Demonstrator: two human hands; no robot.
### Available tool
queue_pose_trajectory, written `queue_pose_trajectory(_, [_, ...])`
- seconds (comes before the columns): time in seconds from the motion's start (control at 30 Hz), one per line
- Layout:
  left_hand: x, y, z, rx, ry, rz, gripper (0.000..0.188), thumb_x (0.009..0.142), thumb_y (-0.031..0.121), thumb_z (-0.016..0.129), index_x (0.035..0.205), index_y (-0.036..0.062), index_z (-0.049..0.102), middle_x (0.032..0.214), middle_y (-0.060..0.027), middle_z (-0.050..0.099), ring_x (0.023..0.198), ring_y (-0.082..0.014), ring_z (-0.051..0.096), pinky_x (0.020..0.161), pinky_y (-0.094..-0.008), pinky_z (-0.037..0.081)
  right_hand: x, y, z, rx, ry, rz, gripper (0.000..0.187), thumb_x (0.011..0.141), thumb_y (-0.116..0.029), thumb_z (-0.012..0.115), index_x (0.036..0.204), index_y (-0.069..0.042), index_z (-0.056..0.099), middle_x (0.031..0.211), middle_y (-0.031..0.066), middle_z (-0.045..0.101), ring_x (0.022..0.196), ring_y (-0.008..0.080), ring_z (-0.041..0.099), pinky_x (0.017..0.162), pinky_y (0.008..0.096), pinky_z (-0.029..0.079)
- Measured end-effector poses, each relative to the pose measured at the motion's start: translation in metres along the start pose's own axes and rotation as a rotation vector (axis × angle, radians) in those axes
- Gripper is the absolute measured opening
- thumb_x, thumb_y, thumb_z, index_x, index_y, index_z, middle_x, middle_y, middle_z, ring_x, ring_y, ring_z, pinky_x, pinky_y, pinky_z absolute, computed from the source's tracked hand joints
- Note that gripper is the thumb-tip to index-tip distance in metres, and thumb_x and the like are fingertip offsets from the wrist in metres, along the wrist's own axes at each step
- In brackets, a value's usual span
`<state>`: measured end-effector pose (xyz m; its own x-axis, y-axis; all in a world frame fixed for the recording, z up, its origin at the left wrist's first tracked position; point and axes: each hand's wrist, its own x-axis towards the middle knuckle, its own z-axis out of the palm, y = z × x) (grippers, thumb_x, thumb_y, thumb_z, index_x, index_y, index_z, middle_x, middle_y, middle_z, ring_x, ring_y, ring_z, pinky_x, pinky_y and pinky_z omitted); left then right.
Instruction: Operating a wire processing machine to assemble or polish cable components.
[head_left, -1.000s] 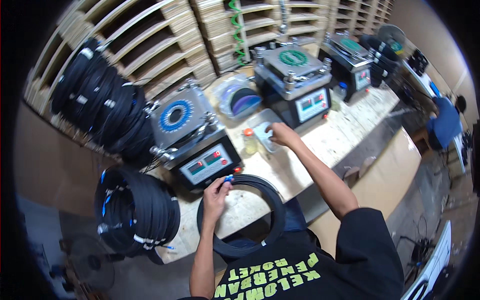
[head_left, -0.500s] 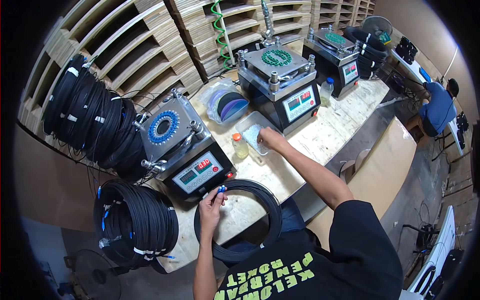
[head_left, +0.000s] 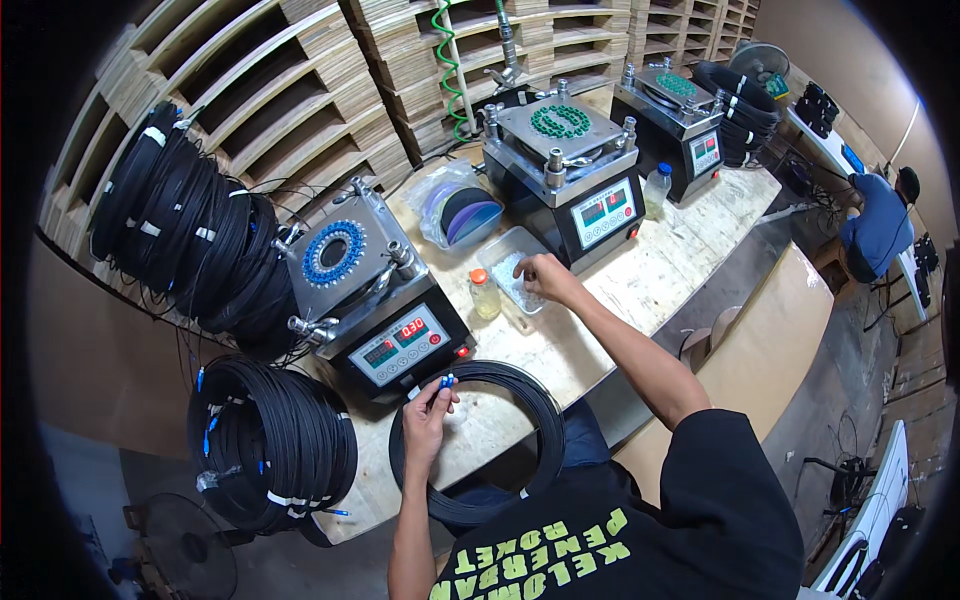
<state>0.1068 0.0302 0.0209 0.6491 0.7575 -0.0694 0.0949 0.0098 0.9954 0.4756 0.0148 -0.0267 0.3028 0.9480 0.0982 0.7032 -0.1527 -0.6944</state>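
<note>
My left hand is closed at the fingertips on blue fibre-optic connectors, just above a black cable coil lying on the bench. Over a clear plastic tub of small whitish, translucent pieces, my right hand has its fingers bent and drawn together. Whether a piece is pinched in them is too small to make out. Beside the tub stands an orange-capped bottle of pale yellow liquid. A polishing machine with a ring of blue connectors sits beyond my left hand.
Two more polishing machines carry green connectors. Round coloured discs in plastic and a blue-capped bottle stand between. Black cable coils crowd the left; stacked pallets rise behind. Another person sits far right.
The view has shifted slightly. My right hand stays at the tub, its fingers slightly changed in pose. My left hand still holds the blue connectors.
</note>
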Motion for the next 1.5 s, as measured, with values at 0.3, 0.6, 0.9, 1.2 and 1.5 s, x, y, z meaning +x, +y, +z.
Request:
queue_pose_trajectory(0.3, [-0.004,-0.002,-0.004,-0.077,0.021,-0.005,0.032,0.104,0.022,0.059,0.118,-0.0051,0.066,0.088,-0.0042,0.066,0.083,-0.0097,0.060,0.079,-0.0246,0.049,-0.023,-0.019,-0.018,0.289,0.144,0.000,0.016,0.084,-0.004,0.075,0.098,0.003,0.075,0.083,0.0112,0.075,0.075,0.0129,0.070,0.070,0.0283,0.055])
queue_pose_trajectory(0.6, [-0.007,-0.016,-0.008,-0.257,0.066,0.131,0.030,0.104,0.019,0.059,0.118,-0.0064,0.066,0.086,-0.0029,0.065,0.079,-0.0090,0.060,0.075,-0.0240,0.051,-0.057,-0.143,-0.004,0.561,-0.067,0.008,0.015,0.090,-0.003,0.074,0.103,0.004,0.075,0.091,0.0044,0.074,0.084,0.0069,0.066,0.074,0.0216,0.053])
queue_pose_trajectory(0.9, [-0.008,-0.014,-0.005,-0.209,0.068,0.099,0.036,0.103,0.023,0.060,0.126,-0.0047,0.064,0.088,-0.0027,0.067,0.081,-0.0084,0.060,0.077,-0.0242,0.051,-0.075,-0.185,0.029,0.753,-0.264,0.008,0.017,0.092,-0.003,0.070,0.108,0.005,0.073,0.095,0.0084,0.075,0.088,0.0120,0.070,0.079,0.0250,0.055])
queue_pose_trajectory(1.2, [-0.006,-0.014,-0.004,-0.183,0.043,0.089,0.036,0.102,0.026,0.062,0.124,-0.0025,0.067,0.089,-0.0026,0.068,0.083,-0.0090,0.062,0.079,-0.0255,0.051,-0.084,-0.182,0.039,0.790,-0.249,0.024,0.019,0.093,-0.006,0.070,0.109,0.005,0.072,0.096,0.0101,0.075,0.088,0.0128,0.071,0.080,0.0261,0.057])
queue_pose_trajectory(1.5, [-0.006,-0.011,-0.005,-0.152,0.055,0.083,0.036,0.101,0.025,0.062,0.124,-0.0028,0.066,0.087,-0.0022,0.068,0.078,-0.0085,0.060,0.075,-0.0247,0.051,-0.085,-0.183,0.045,0.791,-0.212,0.025,0.019,0.094,-0.006,0.070,0.109,0.005,0.072,0.095,0.0090,0.075,0.088,0.0118,0.070,0.079,0.0251,0.056])
